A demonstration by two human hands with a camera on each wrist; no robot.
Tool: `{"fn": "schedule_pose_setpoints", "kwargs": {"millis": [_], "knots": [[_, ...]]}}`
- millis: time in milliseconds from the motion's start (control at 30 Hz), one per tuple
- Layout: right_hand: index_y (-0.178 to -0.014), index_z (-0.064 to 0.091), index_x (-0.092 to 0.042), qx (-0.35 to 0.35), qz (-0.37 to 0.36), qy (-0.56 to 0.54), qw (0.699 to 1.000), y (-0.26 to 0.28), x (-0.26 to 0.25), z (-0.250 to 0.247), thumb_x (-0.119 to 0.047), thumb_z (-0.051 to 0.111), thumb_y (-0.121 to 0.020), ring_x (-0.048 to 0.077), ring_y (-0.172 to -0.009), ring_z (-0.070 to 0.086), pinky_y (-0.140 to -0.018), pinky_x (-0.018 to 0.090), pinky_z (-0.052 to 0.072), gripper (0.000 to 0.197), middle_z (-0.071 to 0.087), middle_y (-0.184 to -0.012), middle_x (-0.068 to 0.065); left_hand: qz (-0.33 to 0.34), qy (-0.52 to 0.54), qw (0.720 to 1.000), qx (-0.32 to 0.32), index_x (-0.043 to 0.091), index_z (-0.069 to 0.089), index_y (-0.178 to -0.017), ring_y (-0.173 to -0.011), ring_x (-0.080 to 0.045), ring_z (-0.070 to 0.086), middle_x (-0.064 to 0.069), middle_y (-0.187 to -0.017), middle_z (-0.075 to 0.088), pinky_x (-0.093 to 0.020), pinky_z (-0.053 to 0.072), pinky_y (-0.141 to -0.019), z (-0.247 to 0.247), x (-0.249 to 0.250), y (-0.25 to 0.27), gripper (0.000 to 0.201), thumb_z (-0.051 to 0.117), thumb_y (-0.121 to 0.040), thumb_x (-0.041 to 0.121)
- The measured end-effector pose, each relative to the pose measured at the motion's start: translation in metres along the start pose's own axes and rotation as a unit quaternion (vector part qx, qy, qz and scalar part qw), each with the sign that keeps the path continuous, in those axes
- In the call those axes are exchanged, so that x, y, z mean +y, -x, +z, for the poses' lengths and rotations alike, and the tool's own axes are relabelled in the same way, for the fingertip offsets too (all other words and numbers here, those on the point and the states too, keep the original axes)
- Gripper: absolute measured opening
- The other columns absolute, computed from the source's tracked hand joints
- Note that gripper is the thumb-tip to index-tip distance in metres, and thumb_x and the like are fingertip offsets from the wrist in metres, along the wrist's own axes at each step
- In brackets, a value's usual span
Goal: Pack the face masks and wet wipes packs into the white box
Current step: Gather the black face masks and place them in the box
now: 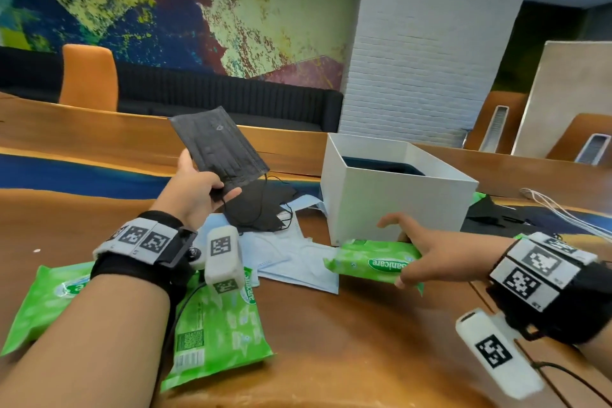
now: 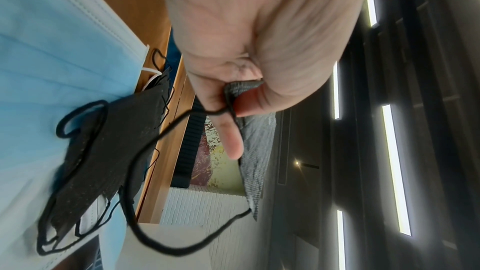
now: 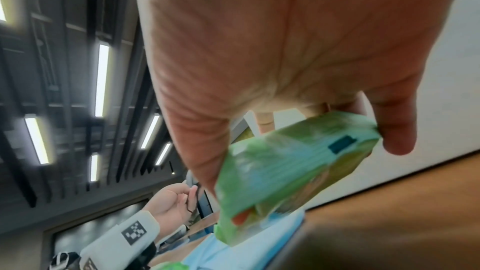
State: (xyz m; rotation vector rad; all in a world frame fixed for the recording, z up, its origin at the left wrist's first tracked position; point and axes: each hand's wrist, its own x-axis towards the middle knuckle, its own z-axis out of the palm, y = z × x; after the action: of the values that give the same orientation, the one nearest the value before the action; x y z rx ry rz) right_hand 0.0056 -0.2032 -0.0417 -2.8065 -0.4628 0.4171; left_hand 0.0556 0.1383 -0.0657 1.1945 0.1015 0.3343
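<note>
right hand [image 1: 427,253] gripping wipes pack [image 1: 372,260], left hand [image 1: 195,190] pinching mask [image 1: 220,147]

An orange chair [image 1: 88,76] stands behind the wooden table [image 1: 347,358]

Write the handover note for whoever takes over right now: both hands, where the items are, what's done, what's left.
Left hand: pinches a black mask by its corner, raised above the table, left of the white box.
Right hand: grips a wipes pack by its end, just off the table in front of the box.
Done: something dark already lies in the box; what it is cannot be told.
Left: both held items; black masks and blue masks piled left of the box; two wipes packs near the left forearm; dark items right of the box.
</note>
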Motion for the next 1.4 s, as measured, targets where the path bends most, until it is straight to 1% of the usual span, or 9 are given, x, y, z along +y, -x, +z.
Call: {"fn": "schedule_pose_setpoints", "kwargs": {"millis": [267, 367, 600, 833, 1000, 1100, 1167, 1267, 1400], "knots": [[-0.137, 0.005, -0.05, -0.065, 0.065, 0.096, 0.991, 0.005, 0.025, 0.01, -0.053, 0.076, -0.067, 0.016, -0.121, 0.047, -0.105, 0.032, 0.038, 0.1, 0.039, -0.141, -0.004, 0.007, 0.04, 0.999, 0.019, 0.032, 0.022, -0.145, -0.096, -0.027, 0.058, -0.011, -0.13, 0.04, -0.027, 0.057, -0.054, -0.01, 0.006, 0.0, 0.076, 0.029, -0.089, -0.02], [-0.143, 0.011, -0.043, -0.071, 0.054, 0.127, 0.988, 0.004, 0.013, 0.0, -0.054, 0.07, -0.075, 0.015, -0.132, 0.037, -0.111, 0.033, 0.032, 0.091, 0.03, -0.148, -0.006, 0.007, 0.053, 0.998, 0.031, 0.032, 0.022, -0.145, -0.098, -0.029, 0.057, -0.012, -0.133, 0.038, -0.026, 0.057, -0.053, -0.016, 0.009, -0.001, 0.075, 0.029, -0.09, -0.018], [-0.133, 0.04, -0.037, -0.053, -0.035, 0.147, 0.987, -0.006, -0.07, -0.049, -0.052, 0.058, -0.085, 0.01, -0.123, 0.047, -0.107, 0.03, 0.035, 0.053, 0.047, -0.135, -0.01, 0.009, 0.076, 0.996, 0.035, 0.032, 0.022, -0.145, -0.101, -0.03, 0.058, -0.014, -0.14, 0.037, -0.035, 0.054, -0.066, -0.025, 0.013, -0.006, 0.075, 0.029, -0.089, -0.017], [-0.134, 0.044, -0.021, 0.036, -0.066, 0.084, 0.994, -0.087, -0.142, -0.033, -0.055, 0.053, -0.088, 0.018, -0.12, 0.049, -0.106, 0.034, 0.037, 0.057, 0.05, -0.134, -0.001, 0.042, 0.123, 0.989, 0.065, 0.025, 0.029, -0.138, -0.101, -0.03, 0.059, -0.01, -0.121, 0.049, -0.04, 0.055, -0.067, -0.037, 0.016, -0.008, 0.059, 0.035, -0.092, -0.011], [-0.135, 0.047, -0.017, -0.002, -0.013, 0.122, 0.992, -0.156, -0.166, -0.01, -0.063, 0.05, -0.084, 0.023, -0.11, 0.054, -0.096, 0.034, 0.044, 0.068, 0.053, -0.132, 0.002, 0.024, 0.135, 0.987, 0.082, 0.02, 0.026, -0.142, -0.088, -0.023, 0.062, -0.009, -0.104, 0.057, -0.038, 0.055, -0.068, -0.039, 0.015, -0.012, 0.053, 0.044, -0.097, -0.001], [-0.14, 0.042, -0.016, -0.029, 0.005, 0.202, 0.979, -0.18, -0.169, -0.003, -0.063, 0.045, -0.087, 0.027, -0.125, 0.047, -0.101, 0.037, 0.038, 0.071, 0.046, -0.141, 0.005, 0.003, 0.161, 0.983, 0.092, 0.009, 0.032, -0.141, -0.086, -0.025, 0.065, -0.018, -0.118, 0.059, -0.033, 0.057, -0.055, -0.044, 0.013, -0.019, 0.047, 0.045, -0.096, 0.001], [-0.138, 0.043, -0.015, -0.037, 0.007, 0.241, 0.97, -0.189, -0.169, 0.0, -0.062, 0.043, -0.089, 0.027, -0.124, 0.048, -0.097, 0.036, 0.038, 0.067, 0.047, -0.14, 0.005, -0.014, 0.175, 0.981, 0.077, 0.003, 0.048, -0.127, -0.085, -0.024, 0.066, -0.015, -0.114, 0.063, -0.028, 0.056, -0.053, -0.045, 0.011, -0.021, 0.032, 0.047, -0.095, 0.006], [-0.133, 0.048, -0.015, -0.035, 0.014, 0.27, 0.962, -0.2, -0.163, 0.006, -0.061, 0.041, -0.09, 0.026, -0.116, 0.053, -0.088, 0.034, 0.038, 0.063, 0.054, -0.132, 0.005, -0.011, 0.176, 0.983, 0.055, 0.011, 0.056, -0.088, -0.078, -0.019, 0.059, -0.006, -0.084, 0.06, -0.029, 0.053, -0.062, -0.04, 0.012, -0.018, 0.01, 0.049, -0.095, 0.013], [-0.137, 0.043, -0.013, -0.015, 0.026, 0.272, 0.962, -0.212, -0.157, 0.01, -0.064, 0.047, -0.086, 0.026, -0.115, 0.054, -0.092, 0.037, 0.042, 0.072, 0.053, -0.133, 0.006, 0.005, 0.219, 0.974, 0.059, 0.012, 0.054, -0.083, -0.078, -0.019, 0.059, -0.005, -0.078, 0.062, -0.031, 0.051, -0.072, -0.039, 0.015, -0.018, 0.014, 0.048, -0.096, 0.014]]}}
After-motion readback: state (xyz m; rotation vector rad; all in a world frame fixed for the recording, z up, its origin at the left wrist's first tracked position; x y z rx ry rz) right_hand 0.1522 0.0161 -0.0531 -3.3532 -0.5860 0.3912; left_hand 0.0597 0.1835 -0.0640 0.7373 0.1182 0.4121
